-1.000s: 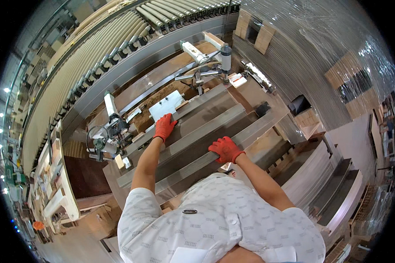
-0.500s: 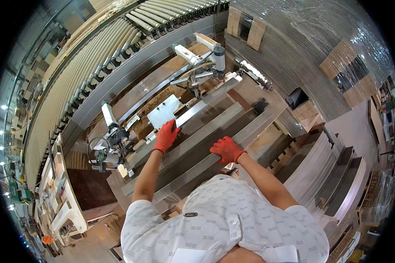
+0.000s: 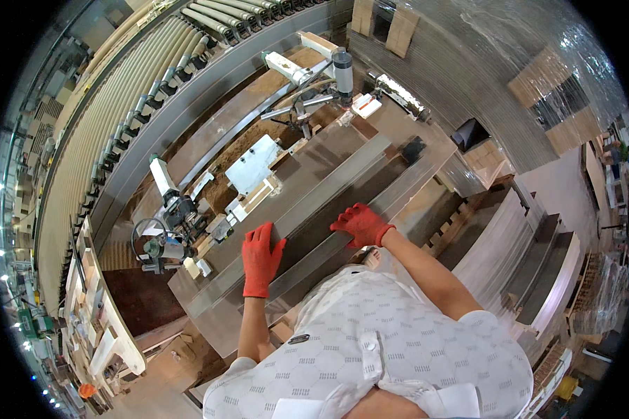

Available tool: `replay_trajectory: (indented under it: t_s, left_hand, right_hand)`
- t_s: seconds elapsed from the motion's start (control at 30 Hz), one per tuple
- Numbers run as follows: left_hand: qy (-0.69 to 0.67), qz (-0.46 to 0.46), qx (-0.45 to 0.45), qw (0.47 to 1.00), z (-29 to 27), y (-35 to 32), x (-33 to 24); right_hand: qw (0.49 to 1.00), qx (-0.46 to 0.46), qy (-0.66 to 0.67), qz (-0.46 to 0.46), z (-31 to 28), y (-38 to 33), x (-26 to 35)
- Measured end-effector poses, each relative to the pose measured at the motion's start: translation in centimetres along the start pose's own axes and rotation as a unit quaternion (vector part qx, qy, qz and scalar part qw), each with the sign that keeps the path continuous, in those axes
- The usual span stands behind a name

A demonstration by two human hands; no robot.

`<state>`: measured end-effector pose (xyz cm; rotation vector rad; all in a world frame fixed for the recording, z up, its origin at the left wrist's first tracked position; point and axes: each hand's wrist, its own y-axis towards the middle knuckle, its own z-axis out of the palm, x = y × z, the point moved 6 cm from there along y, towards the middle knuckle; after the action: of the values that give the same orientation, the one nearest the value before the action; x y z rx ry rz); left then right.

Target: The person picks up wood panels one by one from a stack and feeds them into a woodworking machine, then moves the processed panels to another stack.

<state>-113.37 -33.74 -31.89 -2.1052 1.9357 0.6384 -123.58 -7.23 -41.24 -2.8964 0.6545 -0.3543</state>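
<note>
Head view: long grey planks (image 3: 328, 188) lie beneath both gloved hands (image 3: 261, 260).

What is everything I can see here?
Long strips: two, grey-brown, slanting across the worktable
Worktable: one, brown, beneath the strips
Flat plate: one, whitish, beyond the strips
Mechanical fixtures: two, white, black and grey, beyond the strips, left and right
Conveyor rollers: many, cream, upper left
Film-wrapped stack: one, grey-brown, upper right
Bench: one, pale, far left
Background clutter: too small to count
Shirt: one, white patterned, bottom
Left hand: one, red-gloved, over the farther strip
Right hand: one, red-gloved, at the nearer strip
</note>
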Motion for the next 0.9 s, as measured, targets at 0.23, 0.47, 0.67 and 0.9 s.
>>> replay_trajectory:
  t_s: [0.23,0.47,0.67,0.9]
  left_hand:
    - [0.094,-0.016,-0.011,0.995,3.4,-1.9,1.9]
    - [-0.024,0.040,0.134,0.990,0.5,-1.1,-9.2]
    - [0.007,0.018,0.049,0.999,-0.3,4.1,-6.5]
    - [-0.013,-0.009,0.002,1.000,2.0,10.0,6.4]
  right_hand:
    - [0.984,-0.134,0.097,-0.070,-2.7,-1.0,0.1]
    - [0.974,-0.156,0.148,-0.076,-9.3,-1.0,1.9]
    - [0.935,-0.337,0.109,0.018,-15.2,0.1,-0.2]
    - [0.927,-0.332,0.154,0.081,-9.9,-1.2,-0.6]
